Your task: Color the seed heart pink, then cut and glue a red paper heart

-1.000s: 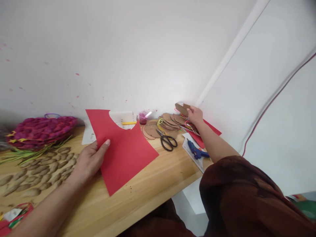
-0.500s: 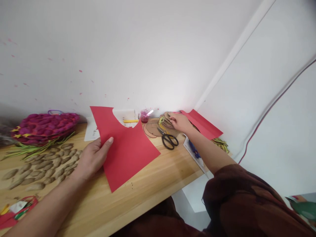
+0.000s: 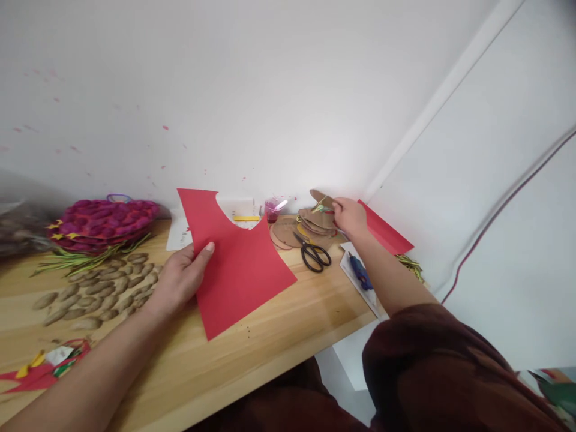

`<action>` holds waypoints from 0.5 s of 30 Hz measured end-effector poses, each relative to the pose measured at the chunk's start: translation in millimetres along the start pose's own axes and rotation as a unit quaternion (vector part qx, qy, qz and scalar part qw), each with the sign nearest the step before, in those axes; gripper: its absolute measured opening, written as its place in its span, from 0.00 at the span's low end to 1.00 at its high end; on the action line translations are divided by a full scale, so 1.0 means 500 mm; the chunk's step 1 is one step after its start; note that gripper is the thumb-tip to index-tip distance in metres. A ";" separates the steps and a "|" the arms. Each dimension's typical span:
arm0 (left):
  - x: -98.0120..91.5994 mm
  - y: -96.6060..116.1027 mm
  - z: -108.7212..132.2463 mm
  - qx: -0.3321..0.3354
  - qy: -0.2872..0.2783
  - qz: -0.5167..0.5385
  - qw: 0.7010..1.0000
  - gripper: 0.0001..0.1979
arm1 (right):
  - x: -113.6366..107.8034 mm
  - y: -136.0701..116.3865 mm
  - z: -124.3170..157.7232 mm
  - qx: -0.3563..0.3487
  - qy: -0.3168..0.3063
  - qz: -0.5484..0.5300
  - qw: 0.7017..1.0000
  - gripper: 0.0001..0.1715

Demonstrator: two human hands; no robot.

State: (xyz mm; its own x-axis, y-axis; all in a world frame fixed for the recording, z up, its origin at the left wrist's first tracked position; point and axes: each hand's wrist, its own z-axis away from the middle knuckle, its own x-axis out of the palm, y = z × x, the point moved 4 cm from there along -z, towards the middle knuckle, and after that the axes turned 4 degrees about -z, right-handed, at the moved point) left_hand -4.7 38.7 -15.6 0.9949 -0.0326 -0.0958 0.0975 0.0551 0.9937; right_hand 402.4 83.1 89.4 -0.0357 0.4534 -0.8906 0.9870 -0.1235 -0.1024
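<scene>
My left hand grips the left edge of a red sheet of paper, thumb on top. A rounded cut-out is gone from the sheet's upper edge. At the back right, my right hand is closed on a brown cardboard piece, which is raised and tilted above a stack of cardboard pieces. Light green string shows by that piece. Black-handled scissors lie in front of the stack, and a blue glue gun rests on a white sheet under my right forearm.
Peanuts are spread at the left before a purple-and-red decoration with green strands. A plastic cup of dark pink liquid stands by the wall. Red folded paper lies at the right. Coloured scraps sit at the lower left.
My right hand has lifted the cardboard piece from the stack and shifted slightly right. My left hand still holds the red paper. The view has turned slightly left.
</scene>
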 end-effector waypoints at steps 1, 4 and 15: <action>0.002 0.000 0.000 -0.006 -0.009 0.017 1.000 0.37 | -0.018 -0.003 0.003 -0.008 0.017 -0.019 1.000 0.24; 0.004 0.006 0.003 -0.018 -0.027 0.060 0.998 0.38 | -0.065 -0.021 0.026 -0.034 0.066 -0.079 0.994 0.27; 0.005 0.017 -0.010 0.036 0.038 0.186 0.981 0.27 | -0.137 -0.182 0.271 -0.192 0.182 -0.321 0.909 0.20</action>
State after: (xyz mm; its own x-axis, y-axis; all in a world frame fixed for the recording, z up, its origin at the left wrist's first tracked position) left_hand -1.0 44.0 -7.5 0.9606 0.0513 0.2731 -0.2723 -0.0225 0.9620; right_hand 293.9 -56.2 100.0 -0.6380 0.5948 -0.4891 0.7660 0.5550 -0.3243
